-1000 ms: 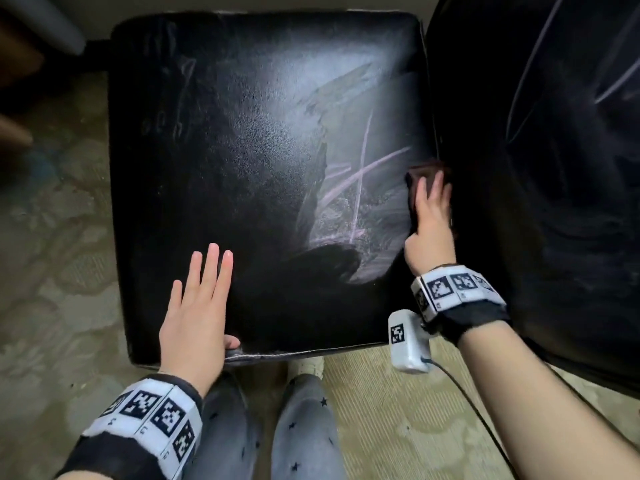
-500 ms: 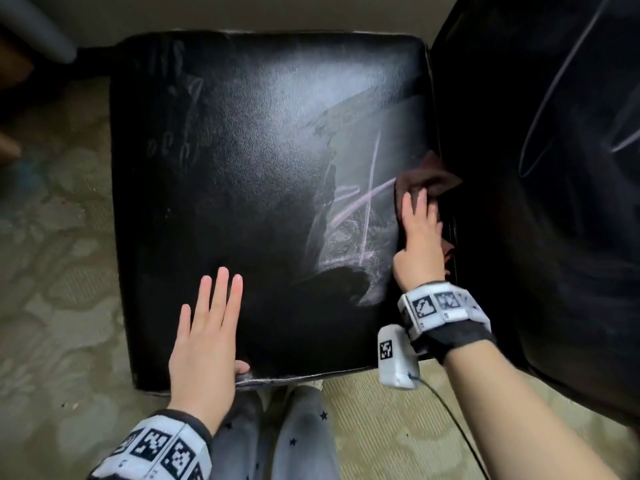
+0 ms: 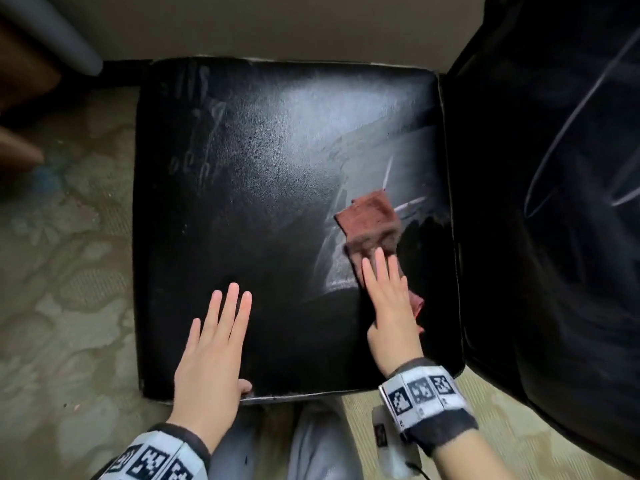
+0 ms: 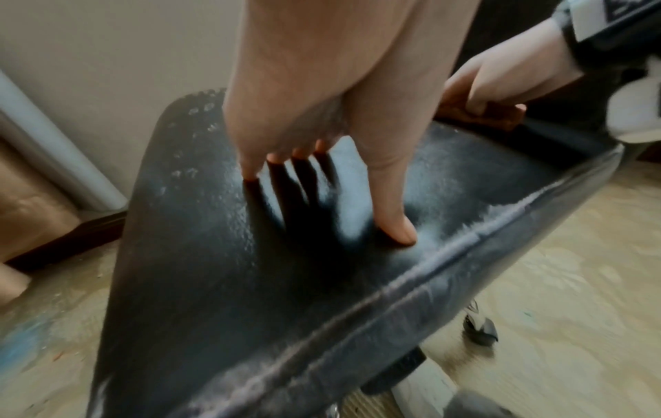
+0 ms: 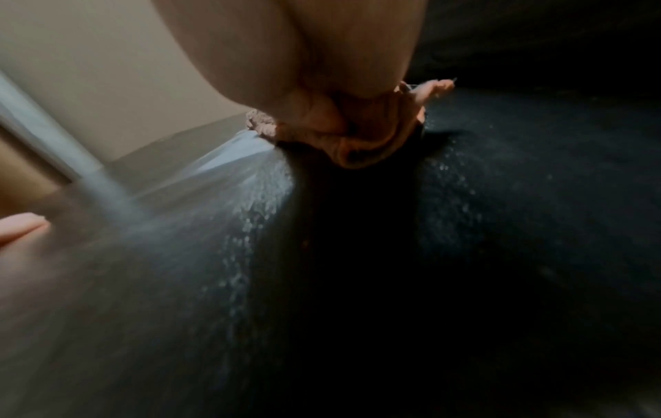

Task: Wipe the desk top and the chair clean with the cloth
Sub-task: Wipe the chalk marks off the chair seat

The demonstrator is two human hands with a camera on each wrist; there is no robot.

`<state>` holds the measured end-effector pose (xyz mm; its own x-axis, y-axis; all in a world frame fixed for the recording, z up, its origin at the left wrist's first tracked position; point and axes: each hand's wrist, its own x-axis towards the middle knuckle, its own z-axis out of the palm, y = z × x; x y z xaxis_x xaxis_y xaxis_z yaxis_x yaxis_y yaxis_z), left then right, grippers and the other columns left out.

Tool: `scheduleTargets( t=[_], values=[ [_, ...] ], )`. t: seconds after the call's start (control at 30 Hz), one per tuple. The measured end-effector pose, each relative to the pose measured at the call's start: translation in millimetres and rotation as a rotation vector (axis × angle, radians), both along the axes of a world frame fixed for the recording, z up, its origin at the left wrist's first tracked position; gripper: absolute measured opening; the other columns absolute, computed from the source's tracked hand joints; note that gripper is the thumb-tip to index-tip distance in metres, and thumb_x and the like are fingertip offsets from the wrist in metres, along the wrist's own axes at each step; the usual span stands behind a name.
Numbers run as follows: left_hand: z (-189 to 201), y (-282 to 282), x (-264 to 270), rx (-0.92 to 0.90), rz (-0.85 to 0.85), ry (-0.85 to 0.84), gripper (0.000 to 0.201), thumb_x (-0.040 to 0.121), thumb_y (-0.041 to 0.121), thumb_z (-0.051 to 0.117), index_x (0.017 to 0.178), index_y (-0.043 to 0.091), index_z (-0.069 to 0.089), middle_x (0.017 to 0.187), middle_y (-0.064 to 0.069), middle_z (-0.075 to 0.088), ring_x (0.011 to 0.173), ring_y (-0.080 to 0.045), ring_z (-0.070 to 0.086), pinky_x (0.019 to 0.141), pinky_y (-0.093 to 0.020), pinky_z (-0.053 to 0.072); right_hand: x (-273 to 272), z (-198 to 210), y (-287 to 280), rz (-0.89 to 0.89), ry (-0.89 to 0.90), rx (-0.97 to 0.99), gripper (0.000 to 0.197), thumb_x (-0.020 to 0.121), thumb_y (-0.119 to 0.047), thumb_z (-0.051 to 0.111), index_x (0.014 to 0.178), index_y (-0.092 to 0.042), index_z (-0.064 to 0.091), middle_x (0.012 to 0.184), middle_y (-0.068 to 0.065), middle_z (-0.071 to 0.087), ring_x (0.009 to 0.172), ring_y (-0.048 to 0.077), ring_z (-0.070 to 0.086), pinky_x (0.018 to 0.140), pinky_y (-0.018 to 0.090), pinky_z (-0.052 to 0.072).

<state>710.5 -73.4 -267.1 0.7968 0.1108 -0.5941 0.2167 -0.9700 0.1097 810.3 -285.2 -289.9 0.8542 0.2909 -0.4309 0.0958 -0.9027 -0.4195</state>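
Head view: patterned floor (image 3: 62, 271) surrounds the black chair seat (image 3: 270, 202); the backrest (image 3: 554, 237) rises along its right edge, pale scribbles on both. The left hand (image 3: 211, 355) lies flat with fingers straight near the seat's front edge. The right hand (image 3: 391, 306), fingers straight, presses the brown cloth (image 3: 374, 223) near the seat's right edge.

Left wrist view: straight fingers (image 4: 390, 203) rest on the seat.

Right wrist view: blurred; the cloth (image 5: 357, 138) bunches under the palm.
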Motion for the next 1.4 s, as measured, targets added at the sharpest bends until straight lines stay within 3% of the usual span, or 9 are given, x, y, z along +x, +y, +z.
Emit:
scheduleTargets(
  t=[0.13, 0.33, 0.5, 0.63, 0.8, 0.93, 1.1, 1.23, 1.4],
  values=[
    [7, -4, 7, -0.056, 0.07, -0.081, 0.126, 0.033, 0.016, 0.096, 0.142, 0.003, 0.035, 0.151, -0.016, 0.031, 0.136, -0.031, 0.035, 0.101, -0.041, 0.04, -62, 5, -8, 0.07, 0.069, -0.141, 0.124, 0.026, 0.009, 0.072, 0.142, -0.009, 0.031, 0.152, 0.014, 0.023, 0.137, 0.031, 0.018, 0.103, 0.048, 0.038],
    [6, -15, 63, -0.062, 0.004, -0.208, 0.104, 0.058, 0.018, 0.088, 0.145, 0.004, 0.032, 0.155, -0.013, 0.023, 0.142, -0.028, 0.023, 0.109, -0.041, 0.029, -5, -9, 2, 0.103, -0.054, -0.023, 0.11, 0.049, 0.014, 0.054, 0.148, -0.017, 0.015, 0.154, 0.001, 0.001, 0.139, 0.015, -0.011, 0.113, 0.042, 0.003],
    [3, -6, 111, -0.054, 0.031, -0.086, 0.114, 0.075, 0.035, 0.077, 0.151, 0.014, -0.005, 0.158, -0.002, -0.017, 0.146, -0.019, -0.013, 0.118, -0.035, 0.007, -56, -4, 18, 0.231, 0.026, -0.117, 0.128, 0.029, -0.003, 0.076, 0.146, -0.009, 0.023, 0.153, 0.011, 0.018, 0.141, 0.031, 0.009, 0.114, 0.042, 0.011],
    [5, -9, 105, -0.292, -0.006, -0.297, 0.089, 0.078, 0.013, 0.075, 0.149, 0.011, 0.023, 0.159, -0.003, 0.011, 0.146, -0.016, 0.008, 0.116, -0.027, 0.008, -89, -2, 14, 0.267, 0.054, -0.062, 0.116, 0.034, -0.007, 0.078, 0.142, -0.008, 0.034, 0.157, 0.006, 0.005, 0.144, 0.025, -0.002, 0.11, 0.039, 0.012],
    [-1, -42, 92, -0.39, -0.078, -0.554, 0.048, 0.059, 0.013, 0.089, 0.104, 0.008, 0.073, 0.112, -0.005, 0.07, 0.105, -0.02, 0.066, 0.092, -0.027, 0.048, -63, 2, 21, 0.178, -0.091, -0.027, 0.071, 0.067, -0.012, 0.035, 0.138, -0.01, 0.043, 0.149, 0.008, 0.032, 0.144, 0.017, -0.006, 0.11, 0.035, 0.012],
    [-13, -49, 95, -0.402, -0.02, -0.561, 0.036, 0.062, 0.016, 0.086, 0.094, 0.008, 0.073, 0.102, -0.004, 0.07, 0.097, -0.021, 0.066, 0.089, -0.025, 0.044, -48, -2, 24, 0.214, -0.075, 0.019, 0.092, 0.049, 0.001, 0.063, 0.137, -0.007, 0.038, 0.149, 0.01, 0.033, 0.142, 0.022, 0.003, 0.117, 0.04, 0.012],
    [-9, -43, 114, -0.524, 0.155, -0.495, 0.018, 0.08, 0.03, 0.058, 0.083, 0.015, 0.068, 0.087, 0.003, 0.067, 0.089, -0.012, 0.055, 0.078, -0.024, 0.04, -28, 18, 16, -0.003, -0.176, 0.301, 0.061, 0.076, -0.008, 0.037, 0.135, -0.014, 0.047, 0.142, -0.004, 0.044, 0.138, 0.012, 0.028, 0.115, 0.035, 0.018],
    [9, -39, 130, -0.705, 0.267, -0.339, 0.008, 0.084, 0.018, 0.068, 0.092, 0.017, 0.067, 0.091, 0.007, 0.067, 0.09, -0.013, 0.061, 0.084, -0.027, 0.044, 2, 29, 12, -0.321, -0.243, 0.374, 0.05, 0.083, -0.018, 0.054, 0.132, -0.014, 0.05, 0.133, -0.006, 0.05, 0.127, 0.011, 0.045, 0.107, 0.027, 0.032],
    [29, -41, 136, -0.93, 0.405, -0.116, 0.005, 0.087, 0.015, 0.063, 0.09, 0.018, 0.06, 0.082, 0.002, 0.067, 0.074, -0.011, 0.059, 0.074, -0.021, 0.044, 33, 40, 19, -0.22, -0.101, 0.391, 0.035, 0.076, -0.022, 0.071, 0.109, -0.014, 0.067, 0.134, -0.013, 0.049, 0.13, 0.009, 0.04, 0.107, 0.023, 0.03]
  ],
)
